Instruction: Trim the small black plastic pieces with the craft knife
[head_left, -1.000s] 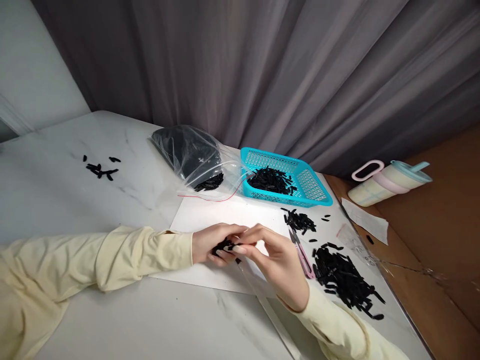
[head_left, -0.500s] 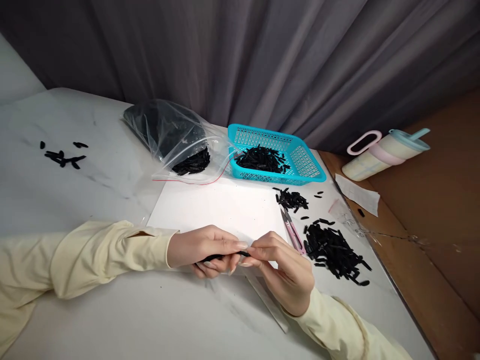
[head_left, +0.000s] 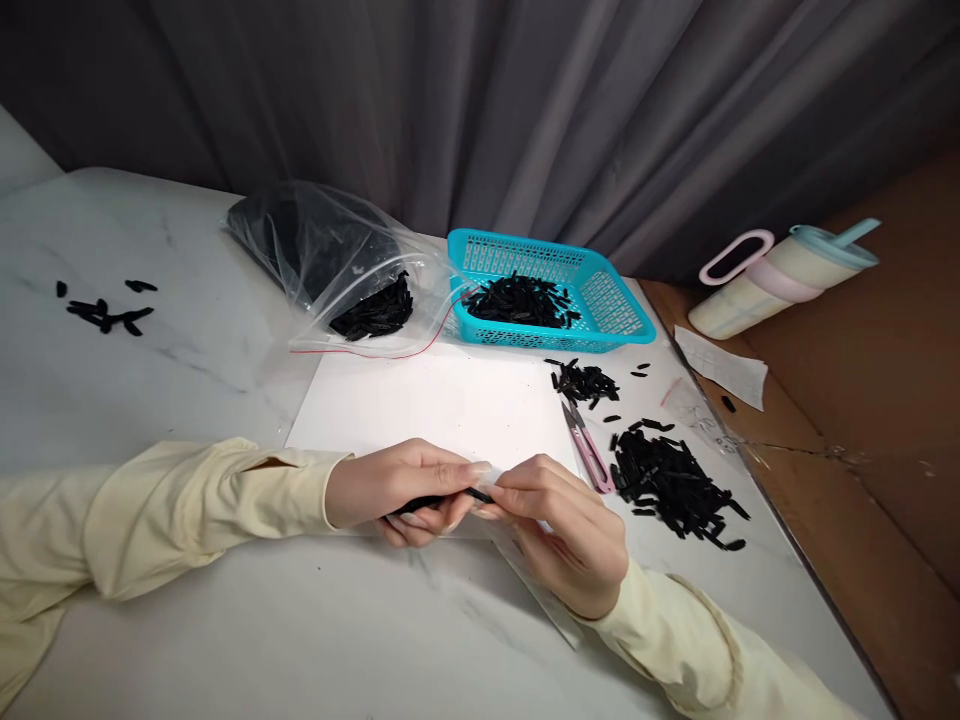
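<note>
My left hand [head_left: 397,485] is closed around a small bunch of black strips [head_left: 420,502] just above the near edge of a white sheet [head_left: 442,405]. My right hand [head_left: 566,530] meets it from the right, its fingertips pinching the end of one black strip [head_left: 480,494] that sticks out of the bunch. Both hands rest low over the white marble table [head_left: 225,620]. Pink snips [head_left: 589,450] lie just right of my right hand. Beyond the snips lies a large heap of black strips [head_left: 675,485].
A turquoise basket [head_left: 622,320] with black strips stands at the back, a clear zip bag [head_left: 330,260] of strips to its left. A smaller strip pile [head_left: 585,382] lies by the basket, and several loose strips [head_left: 101,310] far left. A pastel cup [head_left: 780,275] lies on the brown surface right.
The view has tilted and shifted, so everything sits further left and higher. My hands stay together on the bunch; my right fingers now pinch one strip's end.
</note>
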